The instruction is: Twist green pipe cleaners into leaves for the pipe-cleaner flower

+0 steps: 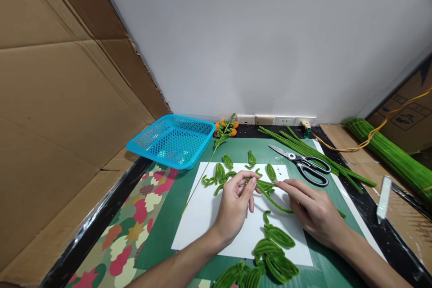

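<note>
From the head camera, the counter is a dark-edged top laid with a green mat and, at the left, a patterned cloth of red, cream and green shapes; a white sheet of paper lies on the mat. The left hand has its fingers curled and pinching a green pipe-cleaner stem above the paper, while the right hand lies low with its fingers stretched out, the fingertips touching the same stem. Small green leaf loops are scattered on the paper beyond the hands, and bigger finished leaves pile at its near edge. Scissors rest just right of the paper, beside loose green stems. A blue basket sits at the back left, near an orange flower sprig. Behind is a plain grey wall, with cardboard lining the left side
</note>
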Motion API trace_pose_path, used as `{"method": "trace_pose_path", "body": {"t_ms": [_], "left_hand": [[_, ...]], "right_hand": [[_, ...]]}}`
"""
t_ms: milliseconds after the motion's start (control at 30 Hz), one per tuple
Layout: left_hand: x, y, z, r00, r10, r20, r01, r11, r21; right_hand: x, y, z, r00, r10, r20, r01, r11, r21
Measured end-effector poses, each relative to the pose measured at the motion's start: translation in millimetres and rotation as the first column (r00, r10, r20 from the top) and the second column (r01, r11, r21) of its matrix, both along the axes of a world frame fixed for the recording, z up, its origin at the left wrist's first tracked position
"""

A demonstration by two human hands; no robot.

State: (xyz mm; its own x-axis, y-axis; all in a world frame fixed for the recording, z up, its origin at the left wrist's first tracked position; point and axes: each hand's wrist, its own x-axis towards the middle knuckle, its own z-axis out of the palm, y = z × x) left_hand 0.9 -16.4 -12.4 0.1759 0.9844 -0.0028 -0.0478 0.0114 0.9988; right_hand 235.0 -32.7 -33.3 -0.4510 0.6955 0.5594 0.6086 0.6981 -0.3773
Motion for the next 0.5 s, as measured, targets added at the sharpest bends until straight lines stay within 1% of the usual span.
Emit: {"method": "trace_pose_path", "body": {"t_ms": [133,233,300,400,500], "left_hand": [[1.0,1.4,-0.8,1.0,0.017,0.002,-0.017,1.0,-0.009],[1.4,3.3,0.2,0.999,0.043,0.022,-0.042,0.999,-0.031],[1.1,5.2,1.5,0.997,0.065,0.037,-0.062,0.996,-0.062],[0.5,7.6,3.4,0.994,0.089,0.06,-0.082,0.99,-0.111],[0.9,8.1,4.1,0.994,0.09,0.069,-0.079,0.987,-0.142]], "right_hand": [[-1.9,-2.7,6.7,1.0,0.003,-0.016,-0.003,1.0,0.002],[-2.7,-3.9,9.6,1.0,0.021,-0.014,-0.02,0.999,0.03],[-3.4,-3.6,8.6,0.999,0.03,-0.019,-0.029,0.998,0.056],[-3.8,-1.6,4.0,0.999,0.008,-0.041,-0.004,0.996,0.092],[-2.5,0.4,2.7,0.994,-0.019,-0.105,0.03,0.995,0.099]]}}
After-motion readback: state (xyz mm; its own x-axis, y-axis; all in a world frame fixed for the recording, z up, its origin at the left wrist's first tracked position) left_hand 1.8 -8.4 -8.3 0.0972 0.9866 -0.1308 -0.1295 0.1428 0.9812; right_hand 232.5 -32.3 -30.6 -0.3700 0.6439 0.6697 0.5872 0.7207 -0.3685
